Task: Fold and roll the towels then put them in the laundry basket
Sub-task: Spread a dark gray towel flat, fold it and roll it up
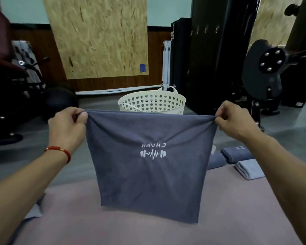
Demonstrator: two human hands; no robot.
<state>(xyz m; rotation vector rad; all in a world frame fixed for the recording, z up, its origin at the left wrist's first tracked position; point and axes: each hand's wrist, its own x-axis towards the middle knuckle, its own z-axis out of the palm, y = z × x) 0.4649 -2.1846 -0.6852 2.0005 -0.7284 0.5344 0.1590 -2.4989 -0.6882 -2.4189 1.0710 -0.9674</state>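
Note:
A dark grey towel [148, 179] with a white upside-down logo hangs stretched in the air in front of me. My left hand [67, 124] pinches its upper left corner and my right hand [235, 121] pinches its upper right corner. Its lower edge hangs just above a pink mat [148, 232]. Behind the towel's top edge stands a cream laundry basket [166, 103] with heart-shaped holes; its lower part is hidden. Folded grey towels [237, 156] and a lighter folded one [249, 169] lie on the floor at the right.
Black gym machines [265, 71] stand at the right and back, and more equipment with a dark ball [60, 101] at the left. A chipboard panel [99, 36] leans on the back wall. A pale cloth corner [34, 211] shows at the mat's left edge.

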